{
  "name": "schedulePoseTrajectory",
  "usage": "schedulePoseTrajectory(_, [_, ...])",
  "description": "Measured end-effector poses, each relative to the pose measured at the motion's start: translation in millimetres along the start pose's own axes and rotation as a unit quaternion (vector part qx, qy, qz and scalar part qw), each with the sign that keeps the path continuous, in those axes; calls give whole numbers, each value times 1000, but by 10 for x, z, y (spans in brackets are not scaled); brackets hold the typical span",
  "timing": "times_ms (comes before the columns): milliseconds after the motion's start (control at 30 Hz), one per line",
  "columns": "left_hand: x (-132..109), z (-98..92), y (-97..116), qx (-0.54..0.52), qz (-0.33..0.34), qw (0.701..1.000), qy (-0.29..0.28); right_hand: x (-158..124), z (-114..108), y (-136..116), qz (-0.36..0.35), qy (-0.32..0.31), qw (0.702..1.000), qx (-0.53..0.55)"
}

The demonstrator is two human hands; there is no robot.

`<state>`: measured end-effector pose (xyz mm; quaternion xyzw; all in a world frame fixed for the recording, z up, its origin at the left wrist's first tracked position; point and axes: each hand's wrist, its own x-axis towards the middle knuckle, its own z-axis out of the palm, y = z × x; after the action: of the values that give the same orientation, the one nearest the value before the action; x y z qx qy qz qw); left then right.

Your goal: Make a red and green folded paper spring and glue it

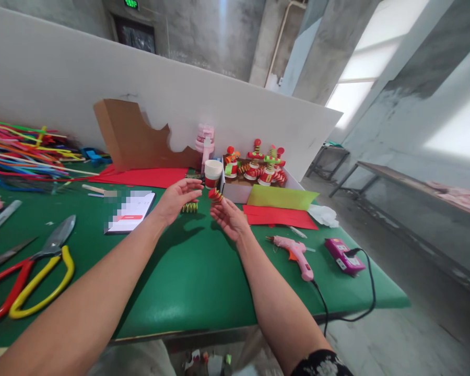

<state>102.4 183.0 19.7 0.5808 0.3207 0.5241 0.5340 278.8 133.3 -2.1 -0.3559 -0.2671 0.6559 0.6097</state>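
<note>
Over the green table, my right hand [230, 216] pinches a small red and yellow folded paper spring [215, 195] between thumb and fingertips. To its left, my left hand [180, 198] is held with fingers apart and nothing between them. Just beneath those fingers a yellow-green and dark folded strip [190, 208] lies on the table. White paper cups [213, 169], with red at the bottom, stand right behind my hands. Beside them a box [237, 194] holds several red and white figures [253, 169] with folded paper springs and round red tops.
A pink glue gun [293, 251] and purple power box [344, 256] lie at right, with black cables. Large scissors [33, 266], a phone or tablet [131, 211] and colourful pipe cleaners [23, 156] are at left. Red sheets [144, 176], brown cardboard [135, 141] and a pink bottle [206, 143] stand behind.
</note>
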Motion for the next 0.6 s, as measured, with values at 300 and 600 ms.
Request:
schedulePoseTrajectory(300, [-39, 8, -4, 159, 25, 976, -148, -44, 92, -59, 98, 45, 994, 5])
schedulePoseTrajectory(600, [-24, 31, -7, 160, 25, 981, -110, 13, 20, -6, 112, 21, 992, -46])
